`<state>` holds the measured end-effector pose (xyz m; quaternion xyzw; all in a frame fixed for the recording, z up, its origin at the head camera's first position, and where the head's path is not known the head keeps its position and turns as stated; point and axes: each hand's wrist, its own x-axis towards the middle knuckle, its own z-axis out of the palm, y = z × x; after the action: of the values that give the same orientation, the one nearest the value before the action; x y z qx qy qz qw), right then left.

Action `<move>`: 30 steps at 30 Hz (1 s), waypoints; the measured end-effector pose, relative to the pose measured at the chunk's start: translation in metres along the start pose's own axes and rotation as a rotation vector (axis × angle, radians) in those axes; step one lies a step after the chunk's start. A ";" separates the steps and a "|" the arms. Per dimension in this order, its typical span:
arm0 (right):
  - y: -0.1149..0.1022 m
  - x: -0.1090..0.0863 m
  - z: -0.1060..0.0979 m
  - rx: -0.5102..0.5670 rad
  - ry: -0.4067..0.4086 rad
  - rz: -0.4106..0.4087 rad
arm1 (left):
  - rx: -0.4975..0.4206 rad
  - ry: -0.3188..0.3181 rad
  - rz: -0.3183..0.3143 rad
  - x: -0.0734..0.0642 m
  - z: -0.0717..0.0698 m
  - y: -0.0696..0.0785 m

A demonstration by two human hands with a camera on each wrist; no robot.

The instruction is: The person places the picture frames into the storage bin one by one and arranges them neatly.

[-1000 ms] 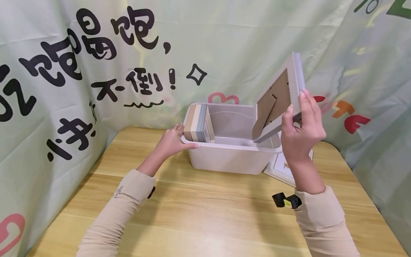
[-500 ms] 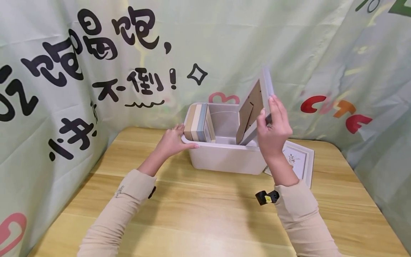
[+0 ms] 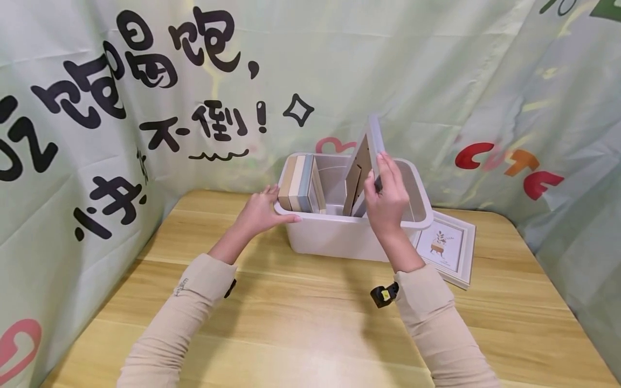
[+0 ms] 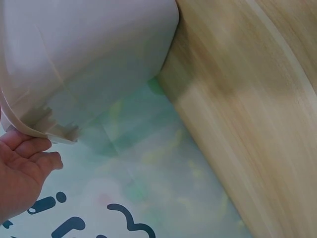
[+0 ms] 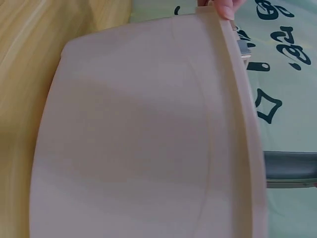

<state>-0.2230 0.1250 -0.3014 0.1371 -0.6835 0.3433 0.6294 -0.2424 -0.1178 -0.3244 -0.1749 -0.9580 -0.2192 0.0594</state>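
Observation:
A pale plastic storage bin (image 3: 335, 240) stands on the table. My left hand (image 3: 257, 213) grips the rim at its left end, thumb along the front edge; in the left wrist view the fingers (image 4: 32, 148) curl under that rim. Between the thumb and fingers of my right hand (image 3: 388, 199) is a grey picture frame (image 3: 374, 134), held by its near edge. It leans, its brown backing and stand facing left, its lower part inside the bin. Several slim frames in tan, cream and blue (image 3: 302, 186) stand upright at the bin's left end.
Right of the bin, a white picture frame (image 3: 466, 258) with a plant print lies face up on the wooden table (image 3: 301, 323), partly behind the bin. A printed curtain (image 3: 368, 64) hangs close behind and along both sides.
My right hand has moved left and slightly down, carrying the picture frame from the bin's right end to its middle. The left hand has stayed on the rim.

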 end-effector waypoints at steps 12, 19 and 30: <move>-0.002 -0.019 0.018 -0.025 -0.144 0.019 | 0.014 -0.006 0.007 0.000 -0.001 0.001; -0.003 -0.025 0.026 -0.037 -0.275 0.060 | 0.014 -0.012 -0.001 0.000 -0.002 0.002; -0.007 -0.032 0.027 -0.068 -0.510 0.049 | 0.017 -0.006 -0.017 0.001 0.000 0.001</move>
<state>-0.2345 0.0949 -0.3289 0.1814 -0.8345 0.2895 0.4324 -0.2426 -0.1170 -0.3242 -0.1671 -0.9615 -0.2110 0.0562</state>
